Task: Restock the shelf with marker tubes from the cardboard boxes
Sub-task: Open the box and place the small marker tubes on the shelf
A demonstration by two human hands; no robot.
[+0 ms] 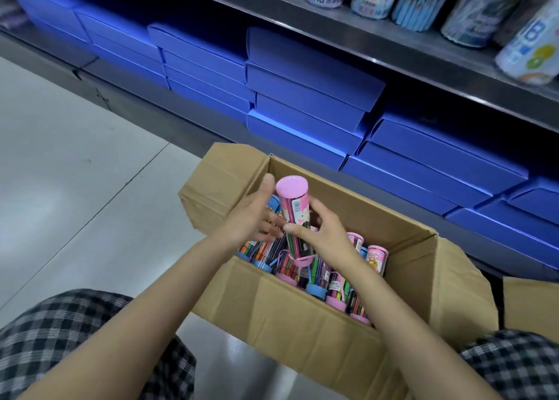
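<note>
Head view, looking down over an open brown cardboard box (pixel 302 318) that stands on the pale grey tiled floor (pixel 75 163) in front of a dark metal shelf unit (pixel 378 41). The box flaps are folded outward, and the box holds many clear marker tubes with pink and blue caps (pixel 332 281), lying and leaning against one another.

The right hand (pixel 320 233) is the closed grip: its thumb and fingers curl round the lower body of a clear marker tube with a pink cap and pink carry strap (pixel 292 215), which is tilted with its pink end raised above the box opening and its strap end low among the other tubes. The left hand (pixel 251 221) lies just beside it, fingers fairly straight, touching a clear marker tube with a blue cap (pixel 273 203) that leans behind the pink one; whether it truly grasps that tube cannot be told.

On the lowest shelf level, behind the box, lie stacks of flat blue folder cases (pixel 302 97). On the shelf board above stand printed cylindrical pencil tubs in pale colours (pixel 417 0), set side by side. Checked black-and-white trouser legs (pixel 75 345) of the person appear at the lower left and lower right corners. The edge of a second brown cardboard box (pixel 529 305) shows at the right.
</note>
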